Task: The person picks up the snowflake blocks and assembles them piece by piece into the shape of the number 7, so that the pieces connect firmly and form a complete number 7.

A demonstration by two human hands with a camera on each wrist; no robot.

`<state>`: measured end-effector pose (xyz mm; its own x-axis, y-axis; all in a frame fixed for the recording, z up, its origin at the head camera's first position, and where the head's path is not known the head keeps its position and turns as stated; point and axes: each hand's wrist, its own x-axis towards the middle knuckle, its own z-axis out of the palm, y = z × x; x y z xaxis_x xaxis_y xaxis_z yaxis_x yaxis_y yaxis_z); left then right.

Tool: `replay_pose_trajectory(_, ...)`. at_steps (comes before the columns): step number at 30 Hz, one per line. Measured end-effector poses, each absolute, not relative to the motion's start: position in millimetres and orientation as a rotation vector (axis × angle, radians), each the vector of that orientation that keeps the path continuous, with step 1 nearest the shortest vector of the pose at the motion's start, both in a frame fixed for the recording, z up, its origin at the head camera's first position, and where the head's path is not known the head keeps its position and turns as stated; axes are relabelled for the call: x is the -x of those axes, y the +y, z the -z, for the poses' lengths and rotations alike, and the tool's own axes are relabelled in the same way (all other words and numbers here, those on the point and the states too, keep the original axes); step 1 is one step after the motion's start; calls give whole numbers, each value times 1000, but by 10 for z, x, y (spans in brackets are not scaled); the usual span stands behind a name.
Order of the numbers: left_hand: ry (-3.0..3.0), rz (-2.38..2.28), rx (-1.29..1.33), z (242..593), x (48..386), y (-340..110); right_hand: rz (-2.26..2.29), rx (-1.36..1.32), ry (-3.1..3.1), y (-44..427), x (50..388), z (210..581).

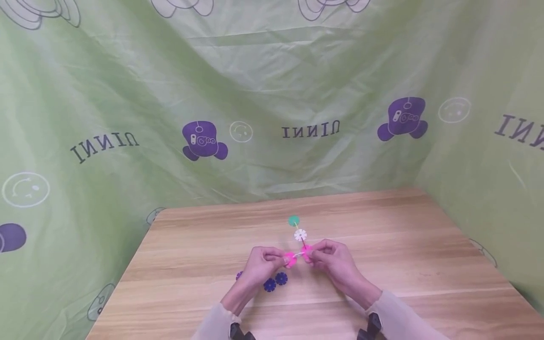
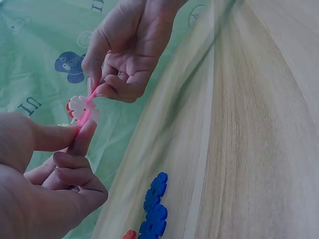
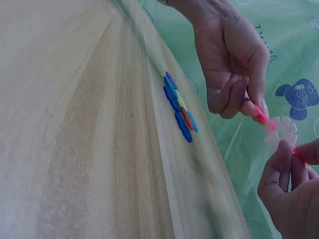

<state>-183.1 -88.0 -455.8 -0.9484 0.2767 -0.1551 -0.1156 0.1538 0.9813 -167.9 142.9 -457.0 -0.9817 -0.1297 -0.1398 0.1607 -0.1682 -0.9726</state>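
Note:
Above the table, both hands hold a joined chain of notched plastic snowflake discs. My left hand [image 1: 264,264] pinches a pink snowflake disc [image 1: 291,260] between thumb and forefinger. At the other side, my right hand [image 1: 333,260] pinches a second pink snowflake disc [image 1: 306,250]. A white disc [image 3: 285,130] sits between the two pink ones, seen nearly edge-on in the head view. From the right-hand pink disc the chain runs away from me to another white disc [image 1: 300,234] and a green disc [image 1: 293,221] at its far end. Fingers partly cover both pink discs.
Two blue discs [image 1: 269,285] lie on the wooden table [image 1: 178,264] near the left forearm, which partly hides others. In the right wrist view, yellow [image 3: 181,101] and red [image 3: 186,118] discs lie beside them. Green printed cloth [image 1: 255,85] hangs behind and at both sides.

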Motion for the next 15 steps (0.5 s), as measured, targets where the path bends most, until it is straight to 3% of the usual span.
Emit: replay_pose_trajectory(15,2109,-1895,-105,4617,1824,-888,2275,-86,1896,1384,1686,4575)
